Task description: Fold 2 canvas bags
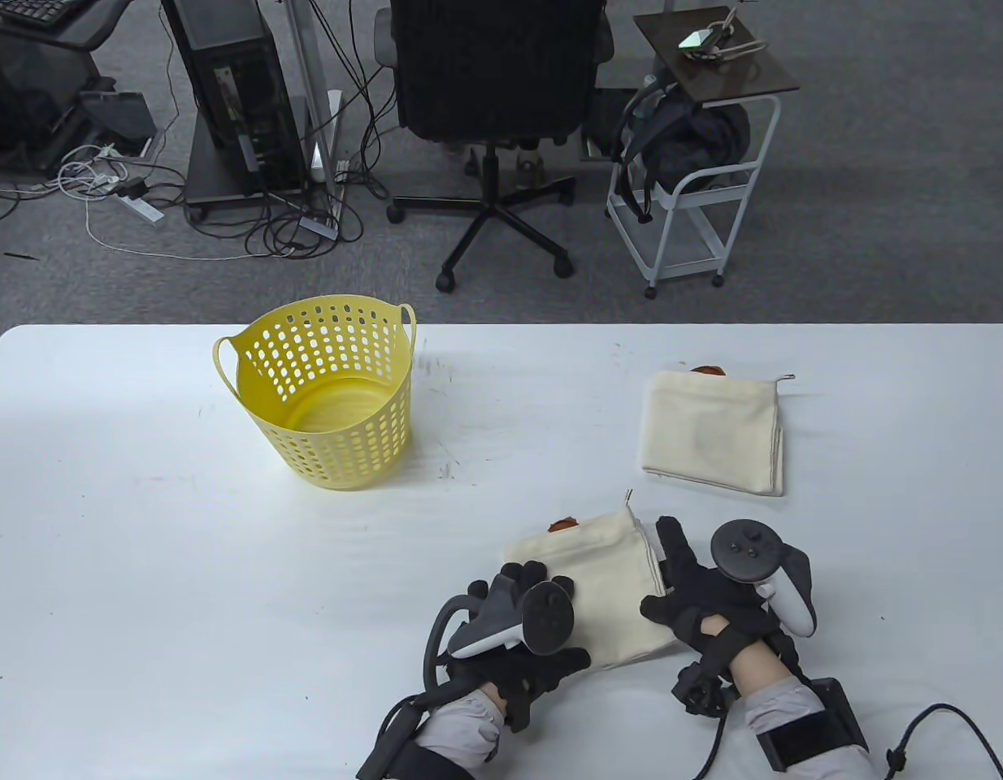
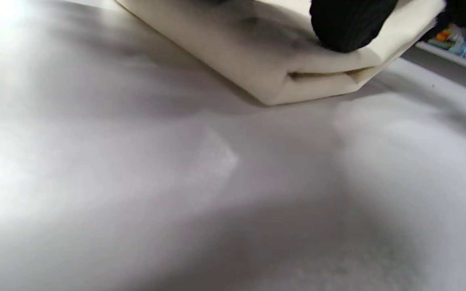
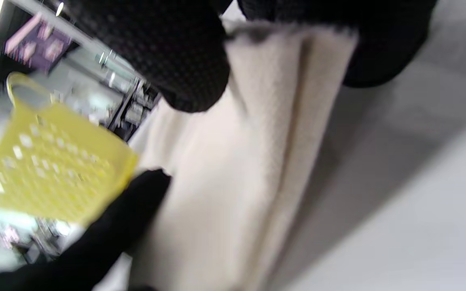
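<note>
**Second canvas bag pressed flat near the front edge**

Both hands were on the near cream canvas bag, folded into a thick square on the white table, close to the person. A second cream canvas bag, also folded, lay well apart, farther back on the right. By the look of it, the last fold was being finished, so the task seemed nearly done.

The left hand rested on the bag's left corner, one gloved fingertip pressing the top layer down where the folded layers showed at the edge. The right hand held the bag's right edge, thumb on top and fingers closed around the stacked layers.

The next move likely called for smoothing the crease and releasing without disturbing the layers. The yellow perforated plastic basket stood well to the left.
</note>
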Demonstrator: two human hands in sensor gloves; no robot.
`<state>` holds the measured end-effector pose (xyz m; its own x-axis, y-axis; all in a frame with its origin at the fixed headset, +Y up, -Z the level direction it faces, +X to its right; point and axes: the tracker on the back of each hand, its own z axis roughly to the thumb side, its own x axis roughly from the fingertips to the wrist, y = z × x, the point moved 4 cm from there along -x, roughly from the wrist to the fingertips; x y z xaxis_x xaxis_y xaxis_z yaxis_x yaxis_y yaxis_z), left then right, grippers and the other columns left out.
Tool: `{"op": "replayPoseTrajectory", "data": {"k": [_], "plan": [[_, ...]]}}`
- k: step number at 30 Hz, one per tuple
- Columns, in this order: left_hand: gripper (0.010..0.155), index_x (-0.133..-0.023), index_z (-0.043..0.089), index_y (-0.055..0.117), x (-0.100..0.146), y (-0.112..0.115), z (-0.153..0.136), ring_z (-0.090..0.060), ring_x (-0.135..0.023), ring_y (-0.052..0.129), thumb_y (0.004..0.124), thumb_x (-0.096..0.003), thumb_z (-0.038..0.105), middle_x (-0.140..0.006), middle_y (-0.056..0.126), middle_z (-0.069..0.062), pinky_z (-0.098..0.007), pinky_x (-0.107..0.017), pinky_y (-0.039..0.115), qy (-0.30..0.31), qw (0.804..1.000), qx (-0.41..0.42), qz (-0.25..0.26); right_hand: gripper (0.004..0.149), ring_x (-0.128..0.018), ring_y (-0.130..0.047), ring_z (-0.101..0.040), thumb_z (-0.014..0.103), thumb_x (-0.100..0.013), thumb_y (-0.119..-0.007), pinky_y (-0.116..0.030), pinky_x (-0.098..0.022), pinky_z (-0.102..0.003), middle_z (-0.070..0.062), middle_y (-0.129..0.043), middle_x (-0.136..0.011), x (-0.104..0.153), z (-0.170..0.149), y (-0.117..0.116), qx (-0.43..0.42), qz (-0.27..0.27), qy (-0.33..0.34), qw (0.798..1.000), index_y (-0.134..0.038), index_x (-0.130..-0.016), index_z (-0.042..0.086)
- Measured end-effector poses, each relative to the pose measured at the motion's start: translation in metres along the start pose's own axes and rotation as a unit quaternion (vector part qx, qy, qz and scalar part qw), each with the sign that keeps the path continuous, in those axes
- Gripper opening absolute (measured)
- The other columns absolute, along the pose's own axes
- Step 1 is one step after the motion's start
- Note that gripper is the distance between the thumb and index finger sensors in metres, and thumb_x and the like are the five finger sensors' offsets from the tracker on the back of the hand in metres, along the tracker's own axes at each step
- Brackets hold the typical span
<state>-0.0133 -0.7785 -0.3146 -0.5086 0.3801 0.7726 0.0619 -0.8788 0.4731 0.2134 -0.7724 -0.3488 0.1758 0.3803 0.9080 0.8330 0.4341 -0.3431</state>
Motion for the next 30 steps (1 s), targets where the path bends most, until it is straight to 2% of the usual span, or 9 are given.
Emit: {"op": "replayPoseTrajectory", "data": {"k": [2, 5, 8, 12, 14, 17, 21, 25, 30], "plan": [[0.088, -0.117, 0.008, 0.031, 0.003, -0.004, -0.004, -0.054, -0.104, 0.017, 0.073, -0.0568, 0.057, -0.118, 0.023, -0.029, -0.078, -0.063, 0.022, 0.004, 1.000, 0.017, 0.017, 0.099, -0.060, -0.090, -0.031, 0.024, -0.043, -0.088, -0.074, -0.050, -0.057, -0.031, -0.061, -0.097, 0.001, -0.006, 0.000, -0.100, 0.011, -0.012, 0.995, -0.009, -0.102, 0.022], [0.088, -0.117, 0.007, 0.032, 0.008, -0.011, -0.010, -0.052, -0.105, 0.018, 0.072, -0.0568, 0.057, -0.119, 0.027, -0.028, -0.078, -0.064, 0.022, 0.010, 0.998, 0.050, 0.042, 0.095, -0.060, -0.088, -0.030, 0.023, -0.044, -0.087, -0.074, -0.049, -0.055, -0.023, -0.071, -0.093, 0.000, -0.010, -0.001, -0.240, 0.030, 0.002, 0.970, -0.013, -0.103, 0.018], [0.085, -0.116, 0.006, 0.034, 0.010, -0.018, -0.018, -0.052, -0.104, 0.018, 0.072, -0.0575, 0.054, -0.119, 0.029, -0.028, -0.078, -0.064, 0.023, 0.003, 0.996, 0.071, 0.063, 0.083, -0.058, -0.087, -0.030, 0.021, -0.046, -0.084, -0.074, -0.049, -0.054, -0.020, -0.076, -0.090, -0.001, -0.007, 0.005, -0.312, 0.009, 0.025, 0.950, -0.026, -0.105, 0.015], [0.083, -0.116, 0.006, 0.035, 0.016, -0.028, -0.027, -0.052, -0.104, 0.019, 0.074, -0.0583, 0.051, -0.119, 0.030, -0.028, -0.077, -0.064, 0.023, -0.004, 0.992, 0.087, 0.089, 0.072, -0.058, -0.086, -0.029, 0.021, -0.046, -0.082, -0.073, -0.050, -0.053, -0.018, -0.079, -0.089, -0.002, 0.006, 0.027, -0.327, -0.051, 0.061, 0.942, -0.041, -0.105, 0.013], [0.082, -0.116, 0.006, 0.036, 0.018, -0.032, -0.031, -0.052, -0.104, 0.020, 0.074, -0.0586, 0.050, -0.119, 0.030, -0.028, -0.077, -0.064, 0.023, -0.007, 0.990, 0.101, 0.095, 0.069, -0.059, -0.085, -0.029, 0.020, -0.047, -0.082, -0.072, -0.051, -0.054, -0.017, -0.078, -0.090, -0.006, 0.014, 0.046, -0.325, -0.080, 0.070, 0.940, -0.044, -0.104, 0.013], [0.080, -0.116, 0.006, 0.037, 0.020, -0.035, -0.035, -0.053, -0.104, 0.020, 0.073, -0.0591, 0.050, -0.119, 0.031, -0.028, -0.078, -0.064, 0.024, -0.012, 0.989, 0.110, 0.103, 0.067, -0.061, -0.084, -0.028, 0.021, -0.048, -0.081, -0.071, -0.053, -0.053, -0.016, -0.077, -0.090, -0.019, 0.026, 0.084, -0.306, -0.141, 0.097, 0.937, -0.046, -0.104, 0.014], [0.080, -0.117, 0.007, 0.038, 0.021, -0.038, -0.037, -0.053, -0.105, 0.021, 0.073, -0.0593, 0.049, -0.119, 0.032, -0.028, -0.078, -0.064, 0.024, -0.016, 0.988, 0.112, 0.109, 0.065, -0.063, -0.082, -0.028, 0.021, -0.048, -0.080, -0.068, -0.055, -0.053, -0.013, -0.076, -0.092, -0.046, 0.035, 0.129, -0.330, -0.203, 0.116, 0.915, -0.047, -0.104, 0.016], [0.079, -0.117, 0.008, 0.038, 0.021, -0.040, -0.040, -0.053, -0.105, 0.020, 0.072, -0.0597, 0.049, -0.120, 0.032, -0.028, -0.078, -0.064, 0.023, -0.020, 0.987, 0.112, 0.110, 0.063, -0.066, -0.080, -0.028, 0.021, -0.050, -0.078, -0.067, -0.058, -0.053, -0.012, -0.074, -0.095, -0.072, 0.026, 0.152, -0.359, -0.237, 0.124, 0.894, -0.047, -0.104, 0.018], [0.079, -0.117, 0.008, 0.038, 0.025, -0.045, -0.048, -0.053, -0.105, 0.021, 0.072, -0.0597, 0.049, -0.120, 0.033, -0.028, -0.078, -0.064, 0.023, -0.032, 0.985, 0.116, 0.123, 0.063, -0.066, -0.081, -0.028, 0.020, -0.050, -0.078, -0.067, -0.058, -0.054, -0.013, -0.073, -0.095, -0.089, -0.009, 0.164, -0.382, -0.274, 0.093, 0.877, -0.046, -0.105, 0.017]]}}
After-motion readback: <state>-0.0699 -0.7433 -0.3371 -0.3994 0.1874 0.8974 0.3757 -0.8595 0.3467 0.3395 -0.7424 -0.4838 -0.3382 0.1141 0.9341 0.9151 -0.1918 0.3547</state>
